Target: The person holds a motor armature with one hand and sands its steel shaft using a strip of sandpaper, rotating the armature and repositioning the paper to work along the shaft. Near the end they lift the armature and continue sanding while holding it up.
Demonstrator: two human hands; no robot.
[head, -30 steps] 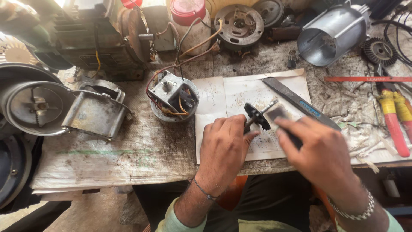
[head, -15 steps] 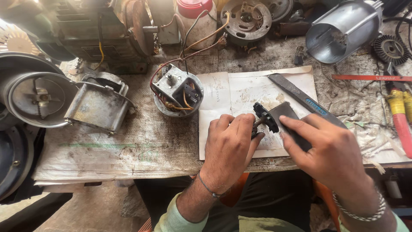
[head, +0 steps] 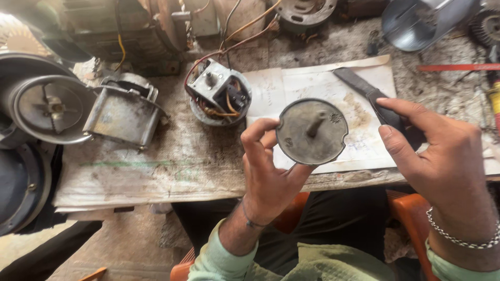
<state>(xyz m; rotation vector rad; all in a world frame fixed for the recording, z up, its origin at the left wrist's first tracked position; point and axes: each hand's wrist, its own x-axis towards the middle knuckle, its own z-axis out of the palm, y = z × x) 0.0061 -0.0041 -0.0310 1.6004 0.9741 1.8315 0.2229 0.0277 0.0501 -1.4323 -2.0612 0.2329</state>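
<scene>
Left hand [head: 271, 177] has a round grey metal disc [head: 311, 131] pinched by its rim, thumb on the near edge and fingers curled over the left side, lifted off the desk [head: 156, 171] and tilted up toward the camera. There's a short stub shaft sticking out of the middle and small notches in the rim.

That's the change: half a second ago both hands were low over the white paper sheet [head: 333, 83], fiddling with a small black toothed part and a dark flat piece. Now that black part is out of sight and the disc is up, face-on. My guess is the fiddly bit is paused and the disc is getting a look-over.

Right hand [head: 442, 156] sits just right of the disc without touching it. Its thumb and forefinger are closed on a dark flat thing, mostly hidden behind the fingers, so I can't say what exactly.

On the paper behind, a long dark file [head: 359, 86] lies at an angle. Left of the sheet there's a small motor [head: 219, 93] with copper windings and red wires, then a grey metal housing [head: 122, 112], and a round fan cover [head: 49, 106] at the far left.
</scene>
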